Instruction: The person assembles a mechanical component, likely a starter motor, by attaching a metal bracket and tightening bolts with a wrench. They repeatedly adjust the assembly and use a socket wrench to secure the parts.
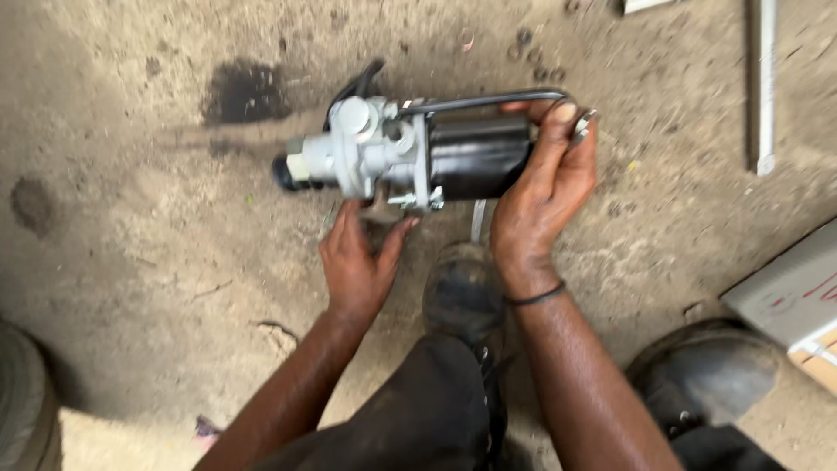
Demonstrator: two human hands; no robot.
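A mechanical unit lies sideways over the dirt floor: a black cylinder (478,155) joined to a silver cast valve body (366,148), with a thin black pipe (488,100) running along its top. My right hand (545,196) grips the cylinder's right end, fingers wrapped over the top. My left hand (357,257) sits under the silver body, fingers spread and touching its underside near a small bracket (418,201). A black rubber end (283,173) caps the unit's left tip.
My black boots (462,288) (706,366) rest on the stained concrete floor. A dark oil patch (244,92) lies at upper left. A metal rod (765,87) lies at upper right, a cardboard box (798,301) at right, and a tyre edge (26,401) at lower left.
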